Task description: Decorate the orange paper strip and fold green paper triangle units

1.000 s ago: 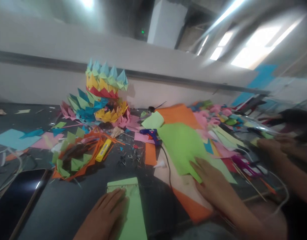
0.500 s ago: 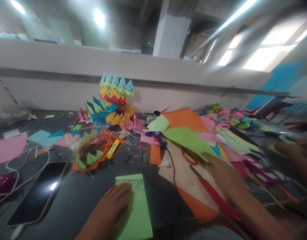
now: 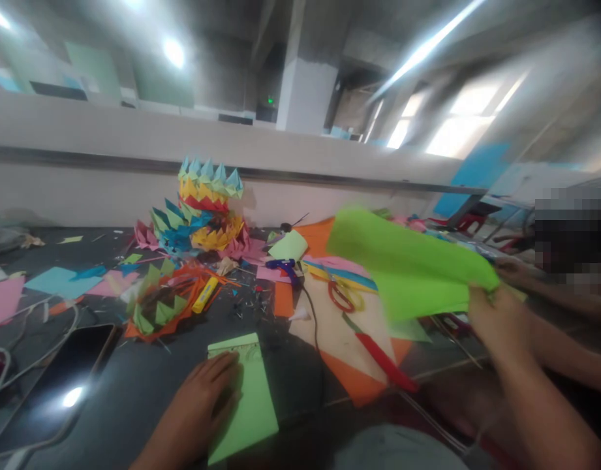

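My left hand point(image 3: 205, 395) open on pale sheet point(image 3: 254, 401) — right hand point(image 3: 500, 320), right of sheet, gripping bright green paper point(image 3: 412, 267); phone point(image 3: 50, 391) left of sheet.

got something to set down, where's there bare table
Bare dark tabletop shows between the phone and the left hand, up to the orange-and-green paper ring. A narrower patch lies between the pale green paper under that hand and the peach sheet. Crowded: the back, with paper crowns, and the right, around the bright green sheet.
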A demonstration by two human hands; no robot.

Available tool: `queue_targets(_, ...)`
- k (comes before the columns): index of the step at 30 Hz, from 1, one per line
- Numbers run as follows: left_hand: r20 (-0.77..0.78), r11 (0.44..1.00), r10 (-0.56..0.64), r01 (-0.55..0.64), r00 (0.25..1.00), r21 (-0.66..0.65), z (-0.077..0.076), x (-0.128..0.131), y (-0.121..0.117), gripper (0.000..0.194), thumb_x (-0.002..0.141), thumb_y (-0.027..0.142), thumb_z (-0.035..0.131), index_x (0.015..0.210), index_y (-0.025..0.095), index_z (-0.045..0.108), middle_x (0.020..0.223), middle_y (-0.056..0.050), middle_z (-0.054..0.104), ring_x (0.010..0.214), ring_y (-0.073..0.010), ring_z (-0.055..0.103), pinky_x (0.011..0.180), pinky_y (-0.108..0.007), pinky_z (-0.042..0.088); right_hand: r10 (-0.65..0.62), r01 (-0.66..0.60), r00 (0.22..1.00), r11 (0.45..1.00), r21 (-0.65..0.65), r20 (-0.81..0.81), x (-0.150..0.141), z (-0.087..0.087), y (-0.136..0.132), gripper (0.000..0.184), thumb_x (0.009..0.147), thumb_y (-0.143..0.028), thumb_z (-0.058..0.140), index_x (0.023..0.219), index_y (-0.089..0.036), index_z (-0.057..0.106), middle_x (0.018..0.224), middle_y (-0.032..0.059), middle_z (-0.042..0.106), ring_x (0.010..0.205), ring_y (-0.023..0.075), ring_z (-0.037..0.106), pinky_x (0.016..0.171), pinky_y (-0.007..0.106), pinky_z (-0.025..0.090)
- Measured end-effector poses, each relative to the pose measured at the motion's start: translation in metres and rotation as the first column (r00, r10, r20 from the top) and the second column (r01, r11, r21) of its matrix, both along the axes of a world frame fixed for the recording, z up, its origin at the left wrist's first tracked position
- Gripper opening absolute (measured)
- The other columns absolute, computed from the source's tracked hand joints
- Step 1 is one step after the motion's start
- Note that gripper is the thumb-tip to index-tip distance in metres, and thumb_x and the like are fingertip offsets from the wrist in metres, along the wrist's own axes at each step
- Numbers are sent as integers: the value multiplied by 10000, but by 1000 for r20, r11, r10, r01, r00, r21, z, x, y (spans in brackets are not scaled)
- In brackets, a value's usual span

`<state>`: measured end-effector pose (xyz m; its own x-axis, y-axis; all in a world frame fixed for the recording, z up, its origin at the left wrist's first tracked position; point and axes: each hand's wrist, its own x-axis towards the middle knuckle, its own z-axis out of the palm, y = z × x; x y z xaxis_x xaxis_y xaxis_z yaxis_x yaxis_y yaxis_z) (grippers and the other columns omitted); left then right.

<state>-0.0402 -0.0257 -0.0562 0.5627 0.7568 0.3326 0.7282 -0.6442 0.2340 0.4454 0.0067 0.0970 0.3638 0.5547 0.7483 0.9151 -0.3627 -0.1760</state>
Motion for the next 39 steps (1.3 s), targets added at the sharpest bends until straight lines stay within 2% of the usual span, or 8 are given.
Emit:
queue_targets(3,20,1000,5,-5,1000,3,0,1,0,345,845,283,527,1188,261,556,1275,-38,560,1138,-219,547,926,-379,490,2,16,989,993,115,-147,-17,2,2,407,844,-259,444,1092,1,634,948,266,666,884,326,638,673,364,446)
queue_targets(7,26,999,-8,7,1000,41,-2,1,2,359,839,273,532,1198,263,546,1271,-33,564,1116,-207,564,920,-334,492,257,-260,965,929,262,48,-44,-7,12,427,805,-127,403,1175,-37,595,1123,195,632,1058,261,594,902,326,438)
queue_targets(11,35,998,-4,2,999,58,-5,0,2,351,834,275,542,1184,267,556,1268,-29,566,1113,-208,565,913,-332,494,449,-460,872,888,13,196,-67,-38,30,502,757,-32,354,1201,-123,570,1238,120,577,1158,210,531,992,330,410)
queue_targets(19,6,999,18,-18,1000,-26,3,1,-2,342,855,270,500,1192,235,545,1284,-47,552,1138,-214,541,944,-391,459,543,-444,831,777,-446,119,-77,-122,71,468,756,-15,346,1133,-93,614,1219,157,578,1157,235,529,945,396,478)
queue_targets(25,53,982,57,-47,997,-181,14,3,-2,348,840,258,521,1184,217,550,1304,-57,533,1174,-226,507,1000,-428,402,639,-541,769,661,-521,11,-65,-134,80,393,840,-209,410,1168,-84,588,1280,193,518,1179,295,501,945,459,459)
queue_targets(31,99,976,65,-42,993,-215,18,3,-3,330,848,258,517,1174,222,549,1295,-44,540,1196,-211,485,1018,-424,377,718,-712,689,645,-278,-100,-140,-120,33,298,880,-299,417,1077,-186,611,1195,122,578,1131,256,528,939,461,454)
queue_targets(36,128,977,69,-41,989,-207,19,1,-3,317,849,227,504,1163,216,546,1276,-48,552,1168,-197,501,1005,-386,388,902,-930,364,339,-142,-230,-239,-142,-27,273,865,-136,435,993,-246,649,1081,68,647,998,189,613,816,354,546)
queue_targets(39,132,977,83,-55,988,-208,18,0,-3,303,842,222,516,1142,214,555,1274,-45,552,1148,-201,513,993,-390,401,917,-946,321,299,-125,-237,-263,-153,-39,291,849,-104,441,1000,-228,657,968,62,689,909,188,648,777,338,563)
